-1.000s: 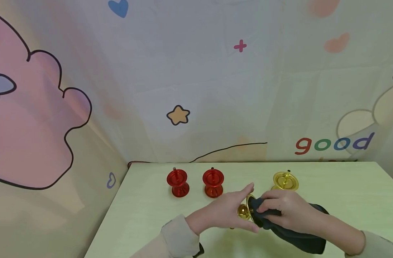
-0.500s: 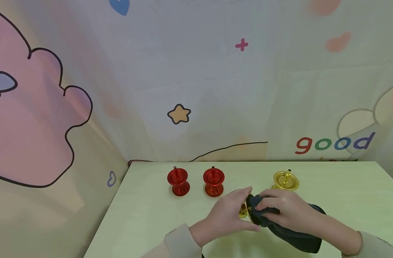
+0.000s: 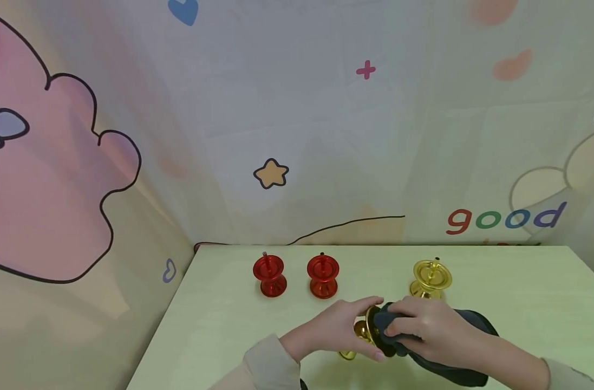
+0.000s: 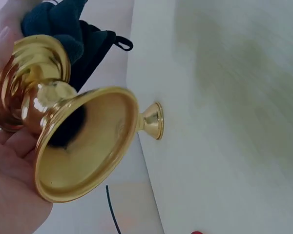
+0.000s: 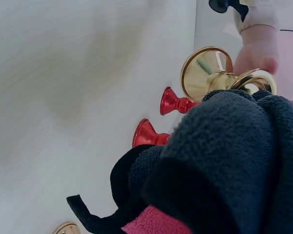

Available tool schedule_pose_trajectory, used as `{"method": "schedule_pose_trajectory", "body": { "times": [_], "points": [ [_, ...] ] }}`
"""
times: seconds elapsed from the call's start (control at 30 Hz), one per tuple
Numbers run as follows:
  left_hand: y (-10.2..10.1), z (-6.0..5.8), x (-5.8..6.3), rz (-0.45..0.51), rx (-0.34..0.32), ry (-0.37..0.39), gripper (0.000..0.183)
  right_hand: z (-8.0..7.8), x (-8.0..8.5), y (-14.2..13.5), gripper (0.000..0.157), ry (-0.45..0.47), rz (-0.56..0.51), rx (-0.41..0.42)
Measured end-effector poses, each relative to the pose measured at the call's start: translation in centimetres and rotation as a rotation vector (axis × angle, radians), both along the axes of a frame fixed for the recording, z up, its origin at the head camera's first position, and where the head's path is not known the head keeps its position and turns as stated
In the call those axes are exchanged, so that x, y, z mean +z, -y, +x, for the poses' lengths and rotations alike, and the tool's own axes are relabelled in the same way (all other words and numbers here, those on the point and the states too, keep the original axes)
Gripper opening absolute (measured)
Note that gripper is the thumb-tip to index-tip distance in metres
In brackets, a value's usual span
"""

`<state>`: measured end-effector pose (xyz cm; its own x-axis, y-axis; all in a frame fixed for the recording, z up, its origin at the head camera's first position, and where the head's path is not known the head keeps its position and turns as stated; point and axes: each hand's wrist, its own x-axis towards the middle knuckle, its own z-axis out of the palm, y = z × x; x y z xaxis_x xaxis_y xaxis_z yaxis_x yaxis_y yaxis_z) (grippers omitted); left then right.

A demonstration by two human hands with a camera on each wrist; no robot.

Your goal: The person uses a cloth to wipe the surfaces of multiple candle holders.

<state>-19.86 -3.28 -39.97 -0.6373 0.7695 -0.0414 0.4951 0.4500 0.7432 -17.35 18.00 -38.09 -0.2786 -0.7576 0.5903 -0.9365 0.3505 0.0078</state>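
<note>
My left hand (image 3: 333, 329) grips a shiny gold candle holder (image 4: 44, 105) around its upper dish, holding it tipped on its side above the table. Its hollow round foot faces the left wrist camera. A dark blue-grey towel (image 5: 224, 141) is bunched in my right hand (image 3: 430, 330), whose fingers press it into the dish. The rest of the towel hangs toward the table's front; its black edging, a loop and a pink patch show in the right wrist view. The towel hides the inside of the dish.
A second gold candle holder (image 3: 432, 274) stands upright at the back right of the pale table (image 3: 219, 336). Two red candle holders, the left one (image 3: 269, 273) and the right one (image 3: 323, 274), stand at the back left. Behind hangs a printed curtain (image 3: 316, 119).
Both hands have shifted slightly down in view with the held candle holder and towel. The holder has turned, so its foot shows again below my left hand. The standing holders have stayed put.
</note>
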Motion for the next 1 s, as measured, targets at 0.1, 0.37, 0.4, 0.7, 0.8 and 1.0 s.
{"method": "schedule_pose_trajectory", "body": {
  "times": [0.1,0.37,0.4,0.7,0.8,1.0],
  "points": [
    [-0.1,0.3,-0.5,0.055,0.041,-0.058,0.067,0.1,-0.1,0.0,0.007,0.044,-0.030,-0.024],
    [-1.0,2.2,-1.3,0.066,0.212,-0.514,0.074,0.2,-0.3,0.1,0.028,0.230,-0.195,-0.079],
    [-1.0,2.3,-1.4,0.064,0.229,-0.549,0.076,0.3,-0.3,0.1,0.031,0.252,-0.213,-0.085],
    [-0.8,2.0,-2.6,0.215,0.233,-0.459,0.075,0.6,-0.3,0.1,0.032,0.455,-0.311,-0.082],
    [-0.6,1.9,-3.1,0.289,0.256,-0.380,0.072,0.7,-0.1,-0.2,0.033,0.506,-0.381,-0.095],
    [-0.5,2.0,-3.8,0.436,0.385,-0.206,0.073,0.8,0.6,-1.3,0.030,0.574,-0.581,-0.347]
  ]
}}
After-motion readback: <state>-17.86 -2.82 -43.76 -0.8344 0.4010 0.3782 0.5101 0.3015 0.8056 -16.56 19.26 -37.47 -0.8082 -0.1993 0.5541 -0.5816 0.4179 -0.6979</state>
